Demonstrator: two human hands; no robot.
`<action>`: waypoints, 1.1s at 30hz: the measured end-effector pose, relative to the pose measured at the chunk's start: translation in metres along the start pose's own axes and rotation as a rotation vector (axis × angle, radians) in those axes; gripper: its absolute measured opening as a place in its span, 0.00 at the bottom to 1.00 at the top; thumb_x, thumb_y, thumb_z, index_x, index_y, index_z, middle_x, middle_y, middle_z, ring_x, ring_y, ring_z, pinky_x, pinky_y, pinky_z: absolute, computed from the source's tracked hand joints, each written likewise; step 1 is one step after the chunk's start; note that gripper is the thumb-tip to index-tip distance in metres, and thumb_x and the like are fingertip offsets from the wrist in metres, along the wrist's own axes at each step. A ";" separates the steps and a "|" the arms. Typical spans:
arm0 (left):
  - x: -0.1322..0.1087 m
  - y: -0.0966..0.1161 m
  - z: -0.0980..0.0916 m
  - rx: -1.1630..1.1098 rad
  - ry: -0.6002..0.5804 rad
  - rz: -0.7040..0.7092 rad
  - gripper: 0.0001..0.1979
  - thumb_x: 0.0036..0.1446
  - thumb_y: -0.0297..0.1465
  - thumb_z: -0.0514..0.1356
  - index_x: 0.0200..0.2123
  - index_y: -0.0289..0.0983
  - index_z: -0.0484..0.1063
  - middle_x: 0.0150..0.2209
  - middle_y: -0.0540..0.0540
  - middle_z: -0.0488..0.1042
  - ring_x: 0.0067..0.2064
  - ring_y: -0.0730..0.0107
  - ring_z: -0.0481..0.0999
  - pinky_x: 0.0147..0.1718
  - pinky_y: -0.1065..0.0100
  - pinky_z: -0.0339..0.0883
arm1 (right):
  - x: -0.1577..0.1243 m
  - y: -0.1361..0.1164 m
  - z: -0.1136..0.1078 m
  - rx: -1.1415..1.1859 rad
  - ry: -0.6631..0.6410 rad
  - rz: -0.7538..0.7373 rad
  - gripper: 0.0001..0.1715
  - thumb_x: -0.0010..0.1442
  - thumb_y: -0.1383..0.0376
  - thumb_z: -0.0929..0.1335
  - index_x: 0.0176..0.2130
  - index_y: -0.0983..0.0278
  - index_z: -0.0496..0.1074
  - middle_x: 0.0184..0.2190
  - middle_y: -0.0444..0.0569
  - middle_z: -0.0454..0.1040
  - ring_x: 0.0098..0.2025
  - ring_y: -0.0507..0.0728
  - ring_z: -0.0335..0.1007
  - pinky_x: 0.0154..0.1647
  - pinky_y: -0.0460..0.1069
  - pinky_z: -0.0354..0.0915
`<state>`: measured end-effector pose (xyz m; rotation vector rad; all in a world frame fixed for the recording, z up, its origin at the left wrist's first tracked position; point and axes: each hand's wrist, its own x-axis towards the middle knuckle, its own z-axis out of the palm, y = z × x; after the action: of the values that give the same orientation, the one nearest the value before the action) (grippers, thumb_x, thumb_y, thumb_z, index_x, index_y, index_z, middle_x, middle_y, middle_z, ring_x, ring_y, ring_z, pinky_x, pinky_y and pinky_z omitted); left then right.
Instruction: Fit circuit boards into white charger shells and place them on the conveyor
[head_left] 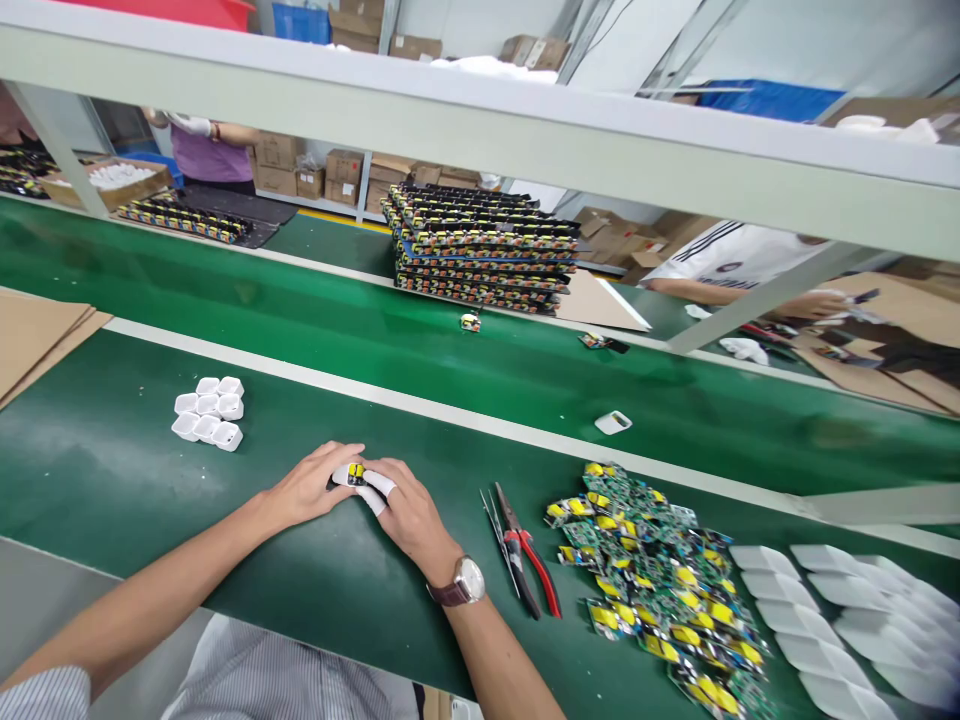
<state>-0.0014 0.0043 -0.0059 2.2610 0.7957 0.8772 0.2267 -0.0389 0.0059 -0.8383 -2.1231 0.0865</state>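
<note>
Between my fingertips sits a small circuit board (355,472) with yellow parts on it. My left hand (311,485) curls around its left side, a dark piece showing near the palm. From the right, my right hand (412,515) grips it with thumb and fingers, some of them wearing white finger covers. Whether a white casing is around the board I cannot tell. Long-nose pliers (521,560) with red and black handles and metal tweezers (499,535) lie to the right of my right hand. Farther left, several white plastic casings (208,405) stand grouped in rows.
A heap of circuit boards (652,590) covers the right, beside rows of white covers (802,620). On the green conveyor (337,320) lie a white casing (613,422) and loose boards. Stacked board trays (480,250) stand beyond. A shelf beam (480,110) crosses above; two co-workers are opposite.
</note>
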 end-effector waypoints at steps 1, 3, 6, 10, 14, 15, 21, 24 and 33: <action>-0.001 -0.002 0.001 -0.004 -0.007 0.000 0.27 0.74 0.36 0.58 0.70 0.46 0.54 0.57 0.42 0.71 0.57 0.55 0.72 0.58 0.53 0.70 | 0.000 0.000 0.001 0.009 0.004 0.002 0.32 0.65 0.75 0.69 0.65 0.62 0.62 0.56 0.58 0.75 0.58 0.62 0.71 0.57 0.62 0.76; -0.002 -0.005 0.002 -0.013 -0.013 -0.028 0.27 0.73 0.36 0.60 0.70 0.46 0.55 0.57 0.42 0.71 0.58 0.55 0.72 0.59 0.54 0.70 | 0.002 -0.001 0.001 0.022 -0.018 0.014 0.31 0.65 0.72 0.71 0.64 0.62 0.64 0.57 0.58 0.75 0.57 0.62 0.71 0.57 0.61 0.75; -0.002 -0.008 0.002 -0.034 0.003 -0.099 0.30 0.69 0.36 0.65 0.68 0.45 0.56 0.56 0.43 0.72 0.58 0.54 0.72 0.60 0.54 0.69 | 0.005 -0.004 -0.001 0.037 -0.079 0.077 0.31 0.64 0.66 0.74 0.63 0.61 0.66 0.57 0.57 0.75 0.57 0.63 0.71 0.57 0.63 0.74; 0.003 -0.003 -0.006 -0.053 -0.039 -0.129 0.21 0.69 0.35 0.66 0.60 0.45 0.64 0.55 0.46 0.72 0.54 0.58 0.74 0.55 0.59 0.70 | 0.006 -0.002 -0.005 0.162 -0.070 0.214 0.28 0.64 0.63 0.74 0.61 0.59 0.68 0.59 0.56 0.73 0.59 0.61 0.71 0.59 0.61 0.73; 0.005 0.003 -0.019 0.050 -0.060 0.026 0.16 0.70 0.36 0.65 0.57 0.43 0.67 0.52 0.44 0.72 0.55 0.56 0.72 0.57 0.56 0.67 | 0.002 0.006 -0.005 0.152 0.054 0.292 0.21 0.69 0.68 0.68 0.60 0.60 0.68 0.52 0.55 0.75 0.54 0.56 0.74 0.56 0.55 0.74; 0.005 0.004 -0.022 0.076 -0.058 0.070 0.16 0.71 0.35 0.65 0.57 0.43 0.67 0.52 0.44 0.72 0.56 0.56 0.71 0.57 0.56 0.67 | 0.002 0.008 -0.004 0.116 0.066 0.286 0.19 0.70 0.68 0.67 0.59 0.61 0.68 0.50 0.54 0.76 0.52 0.55 0.75 0.55 0.54 0.74; 0.001 0.000 -0.025 0.165 -0.023 0.184 0.16 0.71 0.31 0.64 0.59 0.41 0.68 0.55 0.41 0.71 0.52 0.60 0.74 0.54 0.60 0.70 | -0.002 0.011 0.002 -0.031 0.023 0.209 0.19 0.69 0.68 0.68 0.58 0.63 0.70 0.50 0.55 0.78 0.48 0.58 0.76 0.49 0.56 0.74; 0.002 0.001 -0.023 0.178 -0.002 0.240 0.15 0.70 0.29 0.65 0.57 0.41 0.69 0.54 0.41 0.71 0.51 0.61 0.74 0.53 0.60 0.71 | -0.003 0.011 0.003 -0.064 0.014 0.196 0.18 0.69 0.67 0.68 0.58 0.64 0.70 0.50 0.55 0.78 0.48 0.59 0.76 0.49 0.57 0.73; 0.006 0.005 -0.020 0.152 -0.013 0.239 0.13 0.70 0.26 0.64 0.54 0.40 0.68 0.52 0.40 0.72 0.51 0.59 0.74 0.51 0.58 0.72 | -0.003 0.010 0.004 -0.103 0.019 0.171 0.16 0.69 0.66 0.68 0.56 0.65 0.70 0.49 0.54 0.79 0.47 0.59 0.75 0.49 0.55 0.73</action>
<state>-0.0103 0.0113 0.0122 2.5314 0.6130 0.9352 0.2305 -0.0316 -0.0019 -1.0769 -2.0484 0.0587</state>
